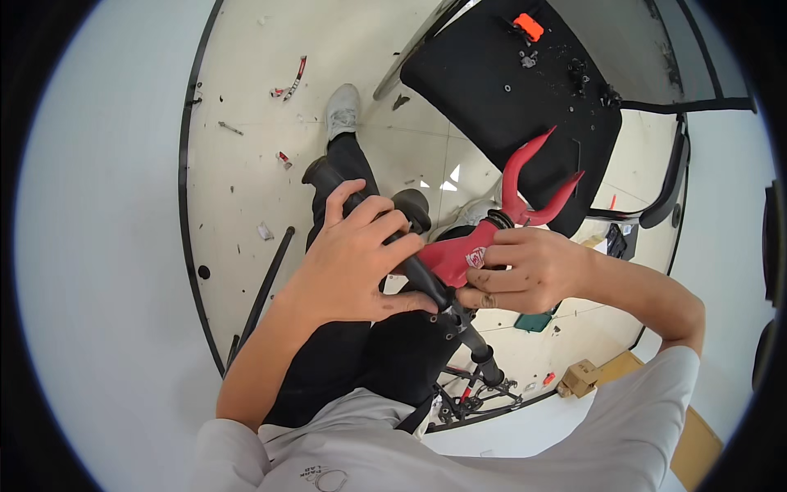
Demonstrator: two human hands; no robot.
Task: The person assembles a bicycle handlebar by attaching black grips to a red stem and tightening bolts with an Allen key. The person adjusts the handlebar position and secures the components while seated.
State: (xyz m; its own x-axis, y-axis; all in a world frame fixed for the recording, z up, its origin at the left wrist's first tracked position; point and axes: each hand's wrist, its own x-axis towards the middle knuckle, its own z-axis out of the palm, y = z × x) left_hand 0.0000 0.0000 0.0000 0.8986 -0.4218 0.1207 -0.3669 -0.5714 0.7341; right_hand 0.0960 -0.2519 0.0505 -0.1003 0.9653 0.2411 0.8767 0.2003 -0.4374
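Observation:
Across my lap lies a black handlebar (pixel 426 279) with a flared grip end, joined to a black clamp-like fitting (pixel 448 318). My left hand (pixel 348 266) is wrapped over the bar, thumb near the clamp. A red bicycle part (pixel 451 254) with a white sticker crosses behind the bar. Its far end carries black rings and a two-pronged red fork (pixel 525 184) tilted toward the black chair. My right hand (pixel 529 271) is closed round the red part beside the sticker, its thumb close to the clamp. Its fingertips partly hide the contact.
A black chair (pixel 492 90) ahead bears small metal parts and an orange item (pixel 529 27). Loose parts and scraps dot the tiled floor at left. A black tube (pixel 270 275) leans beside my leg. Cardboard boxes (pixel 580 377) and bicycle parts (pixel 471 402) lie at lower right.

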